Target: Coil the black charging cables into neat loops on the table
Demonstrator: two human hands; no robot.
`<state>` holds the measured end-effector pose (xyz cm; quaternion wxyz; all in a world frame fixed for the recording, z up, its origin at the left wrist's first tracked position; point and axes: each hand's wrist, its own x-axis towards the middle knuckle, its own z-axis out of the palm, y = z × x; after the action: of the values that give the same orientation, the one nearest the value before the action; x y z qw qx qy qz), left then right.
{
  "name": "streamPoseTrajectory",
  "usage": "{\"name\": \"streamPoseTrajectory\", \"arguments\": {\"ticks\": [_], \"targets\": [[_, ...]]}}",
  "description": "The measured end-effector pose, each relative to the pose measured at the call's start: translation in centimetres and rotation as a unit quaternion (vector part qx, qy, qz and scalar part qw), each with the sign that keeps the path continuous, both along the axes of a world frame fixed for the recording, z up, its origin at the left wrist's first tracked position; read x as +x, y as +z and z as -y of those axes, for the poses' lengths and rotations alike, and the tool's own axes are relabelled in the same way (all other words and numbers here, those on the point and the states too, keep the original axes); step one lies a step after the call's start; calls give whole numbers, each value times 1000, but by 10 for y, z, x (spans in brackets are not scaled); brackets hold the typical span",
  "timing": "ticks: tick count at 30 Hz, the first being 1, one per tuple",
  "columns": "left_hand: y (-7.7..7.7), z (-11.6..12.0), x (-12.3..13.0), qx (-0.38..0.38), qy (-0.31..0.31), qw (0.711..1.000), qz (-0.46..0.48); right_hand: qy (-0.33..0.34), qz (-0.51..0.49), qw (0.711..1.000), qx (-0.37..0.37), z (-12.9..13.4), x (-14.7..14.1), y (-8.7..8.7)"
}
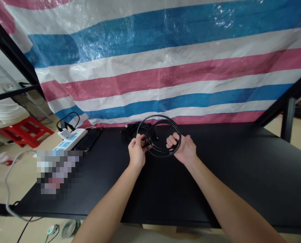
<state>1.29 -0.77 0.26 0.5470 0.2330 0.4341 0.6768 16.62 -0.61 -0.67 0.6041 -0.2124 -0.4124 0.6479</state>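
Note:
Above the middle of the black table, a black cable hangs in wide loops between my two hands. My left hand pinches the left side of the loops between thumb and fingers. On the right side, the fingers of my right hand are curled round the same cable. Behind my left hand lies another dark coiled cable near the table's back edge; my hand and the held loops partly cover it.
A white power strip with a plugged-in adapter and a black phone lie at the table's left. A striped sheet hangs behind the table. A person sits on a red stool beyond the left side.

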Motion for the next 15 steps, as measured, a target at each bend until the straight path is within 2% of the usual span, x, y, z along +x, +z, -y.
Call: {"name": "streamPoseTrajectory", "arguments": {"ticks": [3, 10, 15], "targets": [[3, -1, 0, -22, 34, 999, 25, -17, 17, 1000, -4, -1, 0, -2], [1, 0, 3, -16, 39, 999, 25, -39, 14, 999, 1, -1, -7, -6], [-1, 0, 3, -11, 24, 999, 40, -86, 22, 994, -64, 2, -15, -3]]}}
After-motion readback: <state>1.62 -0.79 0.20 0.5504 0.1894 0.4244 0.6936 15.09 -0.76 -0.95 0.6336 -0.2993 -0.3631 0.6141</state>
